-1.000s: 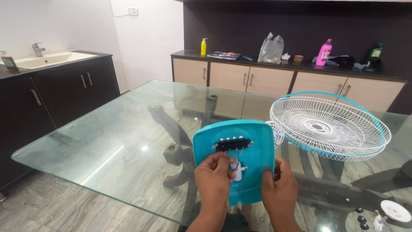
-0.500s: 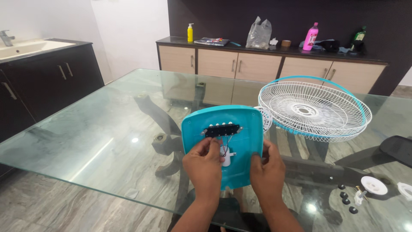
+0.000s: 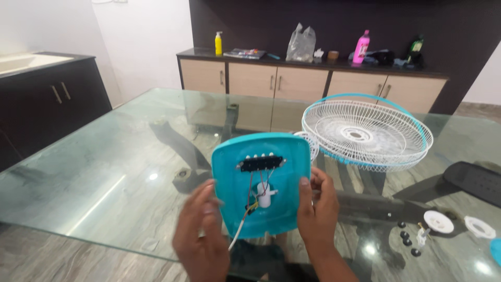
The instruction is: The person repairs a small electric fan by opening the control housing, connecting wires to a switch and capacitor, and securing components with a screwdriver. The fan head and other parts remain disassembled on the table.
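Teal fan base (image 3: 261, 188) upright between left hand (image 3: 201, 237) and right hand (image 3: 318, 206).

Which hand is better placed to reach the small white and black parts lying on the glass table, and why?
The right hand, probably. It grips the teal fan base on the edge nearer the small parts; the left hand sits on the far side.

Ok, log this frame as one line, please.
left hand: open beside teal fan base panel | right hand: gripping panel edge | wiring exposed | fan grilles on glass table
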